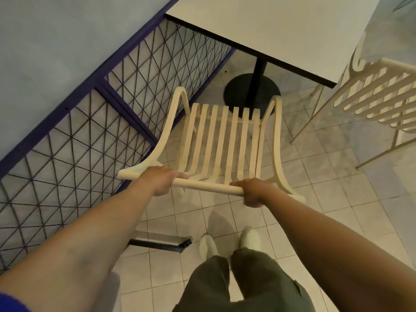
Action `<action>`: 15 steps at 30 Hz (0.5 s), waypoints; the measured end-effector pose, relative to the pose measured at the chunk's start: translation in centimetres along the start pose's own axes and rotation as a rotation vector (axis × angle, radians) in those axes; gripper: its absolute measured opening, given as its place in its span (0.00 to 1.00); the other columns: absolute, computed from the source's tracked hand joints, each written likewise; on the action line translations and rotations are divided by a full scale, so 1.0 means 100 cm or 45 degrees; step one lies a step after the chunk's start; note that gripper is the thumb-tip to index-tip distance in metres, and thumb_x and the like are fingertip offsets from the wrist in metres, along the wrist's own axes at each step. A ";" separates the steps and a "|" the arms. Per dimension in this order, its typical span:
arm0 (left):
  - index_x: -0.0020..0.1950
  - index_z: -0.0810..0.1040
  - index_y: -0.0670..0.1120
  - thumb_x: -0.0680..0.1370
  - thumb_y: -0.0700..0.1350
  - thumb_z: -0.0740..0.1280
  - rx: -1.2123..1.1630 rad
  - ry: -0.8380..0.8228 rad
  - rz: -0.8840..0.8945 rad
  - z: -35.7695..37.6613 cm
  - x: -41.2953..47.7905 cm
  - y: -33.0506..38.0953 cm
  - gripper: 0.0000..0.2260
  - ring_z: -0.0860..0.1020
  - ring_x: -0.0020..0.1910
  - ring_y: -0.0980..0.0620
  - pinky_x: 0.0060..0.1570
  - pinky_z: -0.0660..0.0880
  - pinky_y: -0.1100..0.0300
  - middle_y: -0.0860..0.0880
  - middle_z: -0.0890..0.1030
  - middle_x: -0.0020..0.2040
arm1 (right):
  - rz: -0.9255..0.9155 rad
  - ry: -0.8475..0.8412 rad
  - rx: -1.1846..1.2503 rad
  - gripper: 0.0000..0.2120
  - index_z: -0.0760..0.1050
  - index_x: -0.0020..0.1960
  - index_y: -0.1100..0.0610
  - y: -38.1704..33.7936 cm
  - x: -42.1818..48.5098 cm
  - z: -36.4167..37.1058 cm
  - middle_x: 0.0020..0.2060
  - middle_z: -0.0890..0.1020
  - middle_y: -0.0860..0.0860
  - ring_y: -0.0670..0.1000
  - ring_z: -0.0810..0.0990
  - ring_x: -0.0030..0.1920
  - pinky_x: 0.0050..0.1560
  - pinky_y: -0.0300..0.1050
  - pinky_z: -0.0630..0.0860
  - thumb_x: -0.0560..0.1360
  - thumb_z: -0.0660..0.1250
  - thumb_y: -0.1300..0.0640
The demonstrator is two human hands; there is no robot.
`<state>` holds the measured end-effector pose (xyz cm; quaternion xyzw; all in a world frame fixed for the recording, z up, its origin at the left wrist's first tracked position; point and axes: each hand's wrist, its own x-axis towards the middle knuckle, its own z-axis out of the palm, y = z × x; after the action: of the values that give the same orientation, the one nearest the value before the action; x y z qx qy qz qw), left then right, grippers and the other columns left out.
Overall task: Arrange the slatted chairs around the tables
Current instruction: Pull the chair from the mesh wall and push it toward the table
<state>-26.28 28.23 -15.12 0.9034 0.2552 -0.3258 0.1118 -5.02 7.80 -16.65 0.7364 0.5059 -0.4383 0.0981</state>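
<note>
While both bare forearms reach up from the lower corners of the frame, the left hand [161,180] and the right hand [253,191] each have their grip clamped on the round top rail [209,188] of a cream slatted chair [222,140] with curved side arms. The fingers curl round the bar, the left hand near its left end and the right hand near its right end.

This chair fills the centre of the frame, and its slats run away from the person toward a white flat-topped desk [281,30] with a dark edge at the upper right. Whether its legs touch the floor cannot be told. The desk's black pedestal with a round base [252,91] stands just beyond the chair's far edge. A second cream slatted chair [378,97] stands at the right edge of the frame, beside the desk's near corner.

A purple-framed wire-mesh railing [90,113] crosses the left side diagonally. Pale square floor tiles [326,199] lie under everything. White shoes [249,239] and olive trousers [225,284] show at bottom centre.
</note>
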 end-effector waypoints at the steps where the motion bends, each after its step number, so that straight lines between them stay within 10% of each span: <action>1: 0.72 0.63 0.73 0.79 0.39 0.61 0.009 0.001 -0.009 0.001 0.001 0.000 0.31 0.77 0.49 0.49 0.43 0.69 0.54 0.53 0.79 0.58 | -0.003 -0.002 0.006 0.29 0.66 0.72 0.43 0.001 0.000 -0.001 0.60 0.77 0.52 0.54 0.76 0.56 0.58 0.52 0.75 0.75 0.65 0.62; 8: 0.69 0.66 0.75 0.72 0.52 0.67 -0.228 -0.228 -0.018 -0.007 0.005 -0.006 0.29 0.77 0.54 0.54 0.55 0.76 0.51 0.59 0.76 0.64 | -0.069 -0.126 0.099 0.38 0.57 0.77 0.40 0.016 -0.001 -0.008 0.65 0.74 0.50 0.53 0.74 0.59 0.61 0.50 0.72 0.72 0.68 0.59; 15: 0.70 0.62 0.76 0.77 0.39 0.64 -0.106 -0.169 -0.022 0.002 0.010 -0.004 0.34 0.77 0.50 0.52 0.49 0.78 0.53 0.54 0.78 0.63 | -0.064 -0.091 0.067 0.43 0.52 0.77 0.36 0.023 -0.010 -0.002 0.62 0.75 0.51 0.53 0.76 0.57 0.58 0.49 0.74 0.73 0.66 0.66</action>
<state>-25.92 28.85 -15.94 0.8722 0.2682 -0.3752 0.1631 -3.07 6.17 -16.51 0.7097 0.5089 -0.4796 0.0857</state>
